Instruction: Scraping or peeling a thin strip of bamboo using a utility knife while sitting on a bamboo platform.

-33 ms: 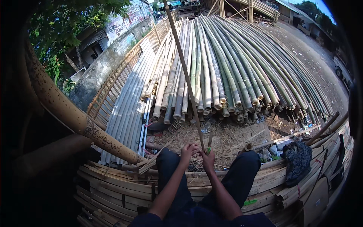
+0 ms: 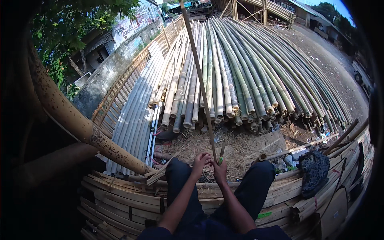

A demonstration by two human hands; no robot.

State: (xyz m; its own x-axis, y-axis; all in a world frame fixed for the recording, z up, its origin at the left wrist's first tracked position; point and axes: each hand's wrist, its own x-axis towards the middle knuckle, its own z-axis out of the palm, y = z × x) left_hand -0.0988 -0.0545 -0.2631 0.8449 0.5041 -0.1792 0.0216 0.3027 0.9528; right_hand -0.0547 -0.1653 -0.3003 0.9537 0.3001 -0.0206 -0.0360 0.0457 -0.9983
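A long, thin bamboo strip (image 2: 202, 84) rises from between my hands, leaning left toward the top of the view. My right hand (image 2: 220, 172) is closed round the green handle of a knife (image 2: 222, 150), whose blade points up just right of the strip. The strip's lower end touches or sits close by this hand. My left hand (image 2: 199, 164) is beside the strip's lower end, fingers curled and pinched together. What lies between those fingertips is too small to make out. Both hands are held between my bent knees.
Many bamboo poles (image 2: 236, 76) lie stacked ahead. Corrugated sheets (image 2: 136, 116) and a bamboo fence (image 2: 120, 88) stand to the left. A thick bamboo pole (image 2: 108, 150) slants in close by. Split bamboo slats (image 2: 124, 200) are under me; a dark patterned cloth (image 2: 314, 172) lies right.
The upper part of the bamboo strip has swung slightly to the right. Both hands stay in nearly the same place, with the knife still in my right hand.
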